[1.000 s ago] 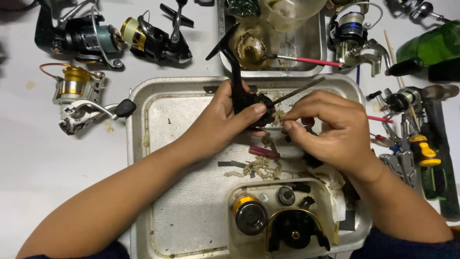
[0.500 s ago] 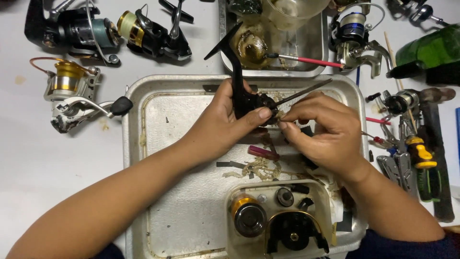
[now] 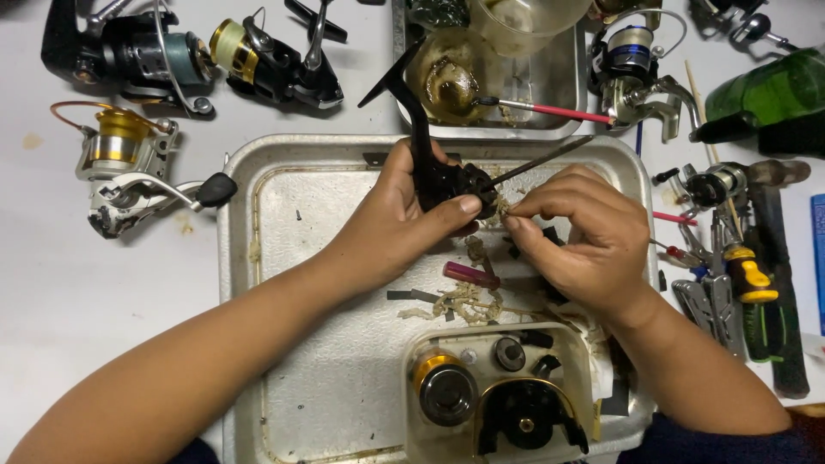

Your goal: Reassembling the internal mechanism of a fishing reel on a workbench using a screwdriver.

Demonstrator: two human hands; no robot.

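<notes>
My left hand (image 3: 404,219) grips a black fishing reel body (image 3: 447,182) over a dented metal tray (image 3: 292,258); the reel's black stem juts up and left. My right hand (image 3: 584,236) pinches a thin dark tool (image 3: 541,161) whose tip meets the reel body, with frayed pale fibres at the fingertips. Below the hands lie a small maroon-handled tool (image 3: 471,275) and scraps of pale fibre (image 3: 455,302).
A clear tub (image 3: 503,391) in the tray's near end holds a gold spool and black reel parts. Other reels (image 3: 129,167) lie left and at the top. A second tray (image 3: 516,86) with a red brush sits behind. Pliers, screwdrivers and a hammer (image 3: 773,275) lie right.
The view has shifted slightly; both hands stay at the reel body, my right fingers moving a little at the tool and fibres.
</notes>
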